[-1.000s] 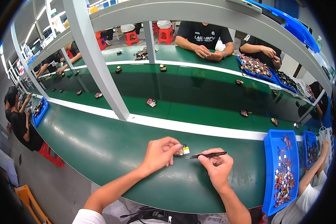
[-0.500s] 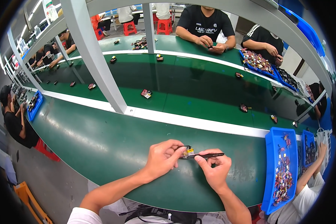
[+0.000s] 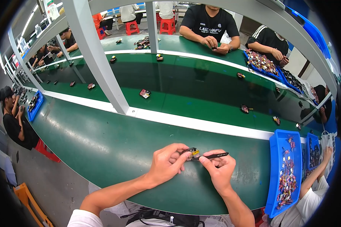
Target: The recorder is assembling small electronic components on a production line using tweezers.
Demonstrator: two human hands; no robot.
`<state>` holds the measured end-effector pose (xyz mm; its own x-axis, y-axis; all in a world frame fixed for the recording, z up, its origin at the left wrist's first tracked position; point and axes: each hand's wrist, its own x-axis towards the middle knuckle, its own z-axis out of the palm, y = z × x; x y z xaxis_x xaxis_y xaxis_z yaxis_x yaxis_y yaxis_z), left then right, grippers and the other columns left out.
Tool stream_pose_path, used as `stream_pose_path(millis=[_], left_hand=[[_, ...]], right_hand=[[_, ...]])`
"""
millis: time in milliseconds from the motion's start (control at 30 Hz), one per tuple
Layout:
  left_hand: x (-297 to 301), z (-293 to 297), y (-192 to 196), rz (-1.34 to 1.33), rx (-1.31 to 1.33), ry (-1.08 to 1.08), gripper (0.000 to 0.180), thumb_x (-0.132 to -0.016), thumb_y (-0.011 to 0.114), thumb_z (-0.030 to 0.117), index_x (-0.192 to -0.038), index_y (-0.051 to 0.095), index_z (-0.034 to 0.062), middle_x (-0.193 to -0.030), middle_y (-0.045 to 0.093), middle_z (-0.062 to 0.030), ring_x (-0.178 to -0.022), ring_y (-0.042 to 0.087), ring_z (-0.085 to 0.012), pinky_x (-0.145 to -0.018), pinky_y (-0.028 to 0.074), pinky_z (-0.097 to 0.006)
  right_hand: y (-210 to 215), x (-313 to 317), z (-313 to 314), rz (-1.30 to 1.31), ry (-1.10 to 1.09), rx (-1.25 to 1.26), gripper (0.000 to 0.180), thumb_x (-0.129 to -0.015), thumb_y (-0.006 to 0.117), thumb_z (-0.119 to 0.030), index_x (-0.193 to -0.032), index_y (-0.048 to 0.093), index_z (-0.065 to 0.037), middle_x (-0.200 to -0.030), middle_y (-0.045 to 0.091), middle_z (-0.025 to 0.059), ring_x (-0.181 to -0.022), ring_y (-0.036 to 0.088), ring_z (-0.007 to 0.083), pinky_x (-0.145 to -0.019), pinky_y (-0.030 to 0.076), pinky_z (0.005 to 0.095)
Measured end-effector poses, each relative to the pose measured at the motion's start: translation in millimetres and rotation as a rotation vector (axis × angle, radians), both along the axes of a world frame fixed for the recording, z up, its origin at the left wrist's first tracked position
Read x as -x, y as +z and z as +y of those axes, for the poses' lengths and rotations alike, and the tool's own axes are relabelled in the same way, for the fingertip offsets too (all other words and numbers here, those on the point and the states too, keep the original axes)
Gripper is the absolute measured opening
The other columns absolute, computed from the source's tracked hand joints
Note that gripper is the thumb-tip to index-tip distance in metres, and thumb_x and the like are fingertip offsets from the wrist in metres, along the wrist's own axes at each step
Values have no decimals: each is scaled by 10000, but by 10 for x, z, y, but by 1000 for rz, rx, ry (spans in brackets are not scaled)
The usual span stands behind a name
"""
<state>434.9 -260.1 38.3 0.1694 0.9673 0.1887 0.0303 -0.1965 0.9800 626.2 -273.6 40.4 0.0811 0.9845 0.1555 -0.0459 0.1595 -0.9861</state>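
Small black-and-yellow part, half hidden from here | left hand: fingers pinching it | right hand: fingers pinching black tweezers

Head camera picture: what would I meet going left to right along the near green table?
Far-left blue plastic tray, slanting grey metal post, left hand, small dark part with a yellow patch, right hand, long blue plastic tray, smaller blue plastic tray.

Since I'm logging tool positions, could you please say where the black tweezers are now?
In the head view, the black tweezers are in the right hand, below and right of centre, tips at the small part in the left hand.
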Motion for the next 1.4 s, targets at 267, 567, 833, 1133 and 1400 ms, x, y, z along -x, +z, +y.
stream_pose_path(millis=[267,567,833,1133,1400], left_hand=[[-26,37,15,-18,36,0,172,-949,659,-19,-1101,652,-101,-840,715,-139,-578,667,-118,-442,508,-227],[30,94,-10,-241,355,-197,290,-1000,631,106,-1195,629,-109,-930,703,-135,-617,671,-143,-472,514,-231],[11,112,30,-270,414,-275,323,-1030,590,149,-1237,618,-97,-995,692,-147,-674,695,-166,-494,551,-246],[-66,75,-2,-267,336,-236,295,-1027,582,104,-1228,630,-107,-942,705,-170,-649,700,-185,-490,571,-262],[-110,66,-9,-285,315,-210,279,-1022,585,85,-1217,636,-107,-917,705,-170,-642,702,-184,-488,573,-262]], right_hand=[[33,-72,0,85,39,40,118,-857,761,54,-955,694,51,-754,662,7,-568,474,-14,-482,323,162],[34,-129,-18,108,78,58,119,-861,753,60,-962,692,50,-767,669,20,-578,489,-9,-490,336,163],[53,-147,-69,-257,4,-250,122,-796,808,52,-842,701,17,-807,746,101,-517,523,10,-468,357,171],[24,-210,-80,-308,-8,-310,124,-774,825,42,-815,714,3,-814,760,105,-480,497,5,-454,339,172],[45,-237,-92,-342,-15,-329,129,-777,827,32,-829,712,4,-778,747,79,-475,485,2,-452,327,178]])
